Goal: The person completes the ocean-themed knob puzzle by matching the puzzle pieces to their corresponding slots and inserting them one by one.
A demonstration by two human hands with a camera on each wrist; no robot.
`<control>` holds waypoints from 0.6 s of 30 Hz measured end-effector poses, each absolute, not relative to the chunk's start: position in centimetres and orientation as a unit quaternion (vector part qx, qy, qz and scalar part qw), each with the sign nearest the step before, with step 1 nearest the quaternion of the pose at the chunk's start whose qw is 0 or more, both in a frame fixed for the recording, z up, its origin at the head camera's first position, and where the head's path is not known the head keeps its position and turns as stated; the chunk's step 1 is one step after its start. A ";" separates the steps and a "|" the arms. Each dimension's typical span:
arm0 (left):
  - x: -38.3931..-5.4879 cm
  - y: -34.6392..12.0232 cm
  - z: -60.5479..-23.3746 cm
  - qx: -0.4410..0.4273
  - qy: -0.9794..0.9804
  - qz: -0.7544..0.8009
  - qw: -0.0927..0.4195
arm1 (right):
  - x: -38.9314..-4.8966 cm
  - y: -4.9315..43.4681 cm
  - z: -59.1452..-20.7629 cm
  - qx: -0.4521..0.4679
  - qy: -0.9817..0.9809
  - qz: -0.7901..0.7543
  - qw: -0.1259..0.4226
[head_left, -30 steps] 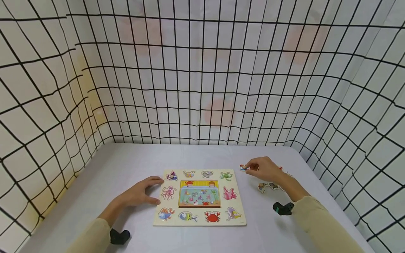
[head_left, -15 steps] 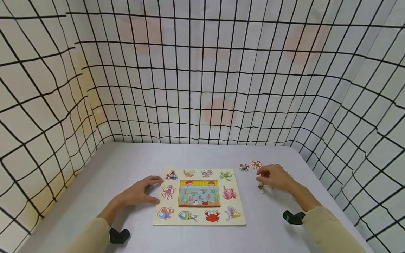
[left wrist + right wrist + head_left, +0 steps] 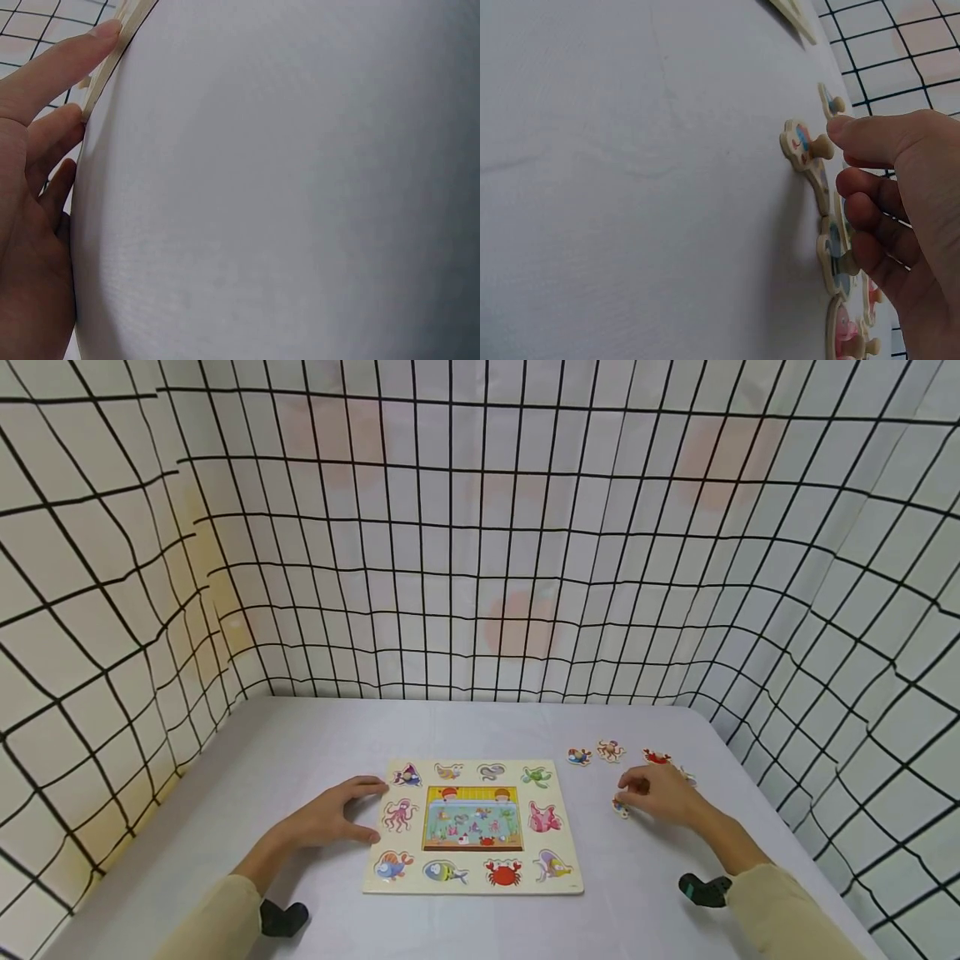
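A cream peg puzzle board (image 3: 474, 881) lies flat on the table, with sea-animal pictures round a fish-tank scene. My left hand (image 3: 330, 817) rests at its left edge. Spread thumb and fingers touch that edge; in the left wrist view the fingertips (image 3: 105, 30) meet the board's rim. My right hand (image 3: 663, 793) is over the loose pieces to the right, thumb and fingers loosely bent. Beneath its fingertips lies a colourful knobbed puzzle piece (image 3: 619, 807). In the right wrist view the thumb is close beside that piece's wooden knob (image 3: 821, 146); the index fingertip is mostly hidden.
Other loose pieces lie nearby: a blue and red one (image 3: 579, 757), an octopus (image 3: 610, 750) and a red crab (image 3: 657, 757). Several more are partly hidden by the right hand. Black netting (image 3: 480, 610) encloses the white table (image 3: 315, 735) behind and at both sides.
My right hand has let go of the blue and red piece at the upper left of the group. It has moved right and toward me, over another piece. The left hand stays still.
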State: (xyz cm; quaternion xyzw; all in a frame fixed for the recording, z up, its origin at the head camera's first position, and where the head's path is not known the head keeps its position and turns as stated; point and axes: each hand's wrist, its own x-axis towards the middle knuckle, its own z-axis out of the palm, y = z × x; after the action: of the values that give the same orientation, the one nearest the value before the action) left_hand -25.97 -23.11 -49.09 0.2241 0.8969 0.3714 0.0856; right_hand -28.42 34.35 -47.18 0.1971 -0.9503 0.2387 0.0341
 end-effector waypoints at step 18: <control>-25.8 -23.0 -49.0 0.226 0.896 0.374 0.083 | -28.4 33.3 -47.6 0.180 -0.960 0.214 0.006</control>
State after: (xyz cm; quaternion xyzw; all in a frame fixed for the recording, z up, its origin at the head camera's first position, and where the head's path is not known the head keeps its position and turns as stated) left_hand -25.84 -23.02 -49.05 0.2258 0.8956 0.3743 0.0828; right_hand -28.37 33.34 -47.59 0.1800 -0.9600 0.2144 0.0062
